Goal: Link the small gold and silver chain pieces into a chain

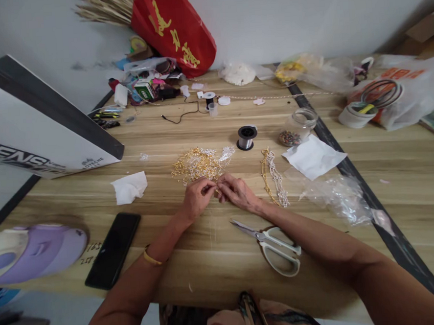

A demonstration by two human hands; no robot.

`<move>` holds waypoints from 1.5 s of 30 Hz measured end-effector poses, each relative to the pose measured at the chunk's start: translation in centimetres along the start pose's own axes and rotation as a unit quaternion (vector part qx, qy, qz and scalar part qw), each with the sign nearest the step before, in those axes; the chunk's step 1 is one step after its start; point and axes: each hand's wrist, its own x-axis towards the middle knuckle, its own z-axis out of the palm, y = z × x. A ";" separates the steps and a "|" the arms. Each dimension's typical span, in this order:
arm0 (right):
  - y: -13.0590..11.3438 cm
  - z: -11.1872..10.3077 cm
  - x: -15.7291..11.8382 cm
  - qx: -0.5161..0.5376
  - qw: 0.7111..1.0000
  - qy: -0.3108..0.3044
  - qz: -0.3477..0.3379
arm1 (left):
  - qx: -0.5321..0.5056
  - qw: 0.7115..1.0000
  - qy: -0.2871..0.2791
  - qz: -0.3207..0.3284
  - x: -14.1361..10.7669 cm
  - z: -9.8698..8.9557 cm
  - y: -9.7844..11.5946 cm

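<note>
My left hand (198, 199) and my right hand (236, 192) meet fingertip to fingertip just in front of a loose heap of gold and silver beads (198, 164). Both are closed in a pinch. A tiny gold-coloured bit shows between the fingertips, too small to name. Right of my right hand lie a gold beaded chain (265, 176) and silver beaded chains (276, 178). Scissors (279, 249) with pale handles rest below my right forearm, blades pointing left. A spool of clear thread (247, 138) stands behind my hands.
On the left are a black phone (112, 251), a purple and white container (49, 251), a crumpled tissue (129, 187) and a large box (45, 119). To the right stand a glass jar (299, 125), white paper (314, 156) and clear plastic bags (342, 199). A red bag (175, 32) leans behind.
</note>
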 end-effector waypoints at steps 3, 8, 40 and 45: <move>0.0 0.0 0.0 -0.017 1.000 0.005 -0.001 | -0.050 0.998 -0.004 -0.032 0.0 -0.1 -0.2; 0.1 -0.1 0.0 -0.030 0.999 0.021 0.013 | -0.151 0.983 -0.015 -0.105 0.0 -0.2 -0.3; 0.3 -0.5 0.4 0.028 0.999 0.029 0.024 | -0.258 0.938 -0.117 -0.201 1.2 -1.9 -0.2; 0.1 -0.8 0.3 0.019 0.999 0.010 0.026 | -0.268 0.932 -0.103 -0.220 1.2 -1.8 -0.2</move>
